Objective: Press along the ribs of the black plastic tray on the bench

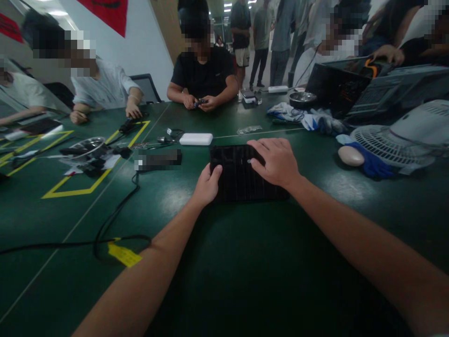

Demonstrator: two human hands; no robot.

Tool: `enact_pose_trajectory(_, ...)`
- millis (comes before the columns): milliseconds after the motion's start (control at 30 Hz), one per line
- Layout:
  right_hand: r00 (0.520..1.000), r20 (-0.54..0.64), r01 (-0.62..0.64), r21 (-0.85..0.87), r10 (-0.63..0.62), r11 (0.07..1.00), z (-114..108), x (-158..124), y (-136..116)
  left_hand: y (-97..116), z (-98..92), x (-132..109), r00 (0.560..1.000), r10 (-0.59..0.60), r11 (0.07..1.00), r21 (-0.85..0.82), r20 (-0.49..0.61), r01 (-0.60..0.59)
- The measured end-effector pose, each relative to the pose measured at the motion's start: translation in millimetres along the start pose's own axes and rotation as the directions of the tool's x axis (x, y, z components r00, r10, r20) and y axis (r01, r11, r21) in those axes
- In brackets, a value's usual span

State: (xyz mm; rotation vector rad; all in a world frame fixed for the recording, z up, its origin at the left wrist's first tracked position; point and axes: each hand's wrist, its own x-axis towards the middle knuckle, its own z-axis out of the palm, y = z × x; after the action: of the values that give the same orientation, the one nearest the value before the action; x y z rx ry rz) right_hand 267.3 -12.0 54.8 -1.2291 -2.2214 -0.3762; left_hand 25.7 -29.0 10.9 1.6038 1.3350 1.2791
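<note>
A flat, black rectangular case (235, 180) with faint vertical lines lies in front of me on the green table. My left hand (207, 185) grips its left edge, thumb on the upper face and fingers partly hidden beneath. Across its upper right part reaches my right hand (275, 161), with the fingers over the far edge and the thumb close to a small shiny spot (249, 161) on the face. What that spot is, I cannot make out. Just beyond the case's far left corner is a white power bank-like block (196, 139).
A black power strip (159, 160) with a yellow-tagged cord lies left. Further left is a metal bowl (84, 147) with dark items inside yellow tape. On the right are a white fan (379, 142), a computer mouse-like object (351, 156) and gloves (322, 122). People sit opposite.
</note>
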Motion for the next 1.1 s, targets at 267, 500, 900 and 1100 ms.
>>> enact_pose_trajectory(267,1.0,-0.001,0.003,0.003,-0.003,1.0,1.1,-0.5,0.4,1.1,-0.5,0.3,1.0,-0.008,1.0,-0.008,-0.009,0.008)
enact_pose_trajectory(500,1.0,-0.005,0.0,0.0,0.0,1.0,0.9,-0.3,0.1,0.2,-0.7,0.9,1.0,-0.006,1.0,0.001,-0.001,0.006)
enact_pose_trajectory(900,1.0,-0.008,0.0,0.0,0.0,1.0,0.5,-0.6,-0.6,-0.4,-0.2,0.7,1.0,-0.004,1.0,-0.021,-0.001,0.004)
enact_pose_trajectory(1100,1.0,-0.002,-0.002,0.002,0.002,1.0,-0.1,0.3,-0.9,-1.3,-0.8,0.7,1.0,-0.001,1.0,-0.017,-0.004,0.001)
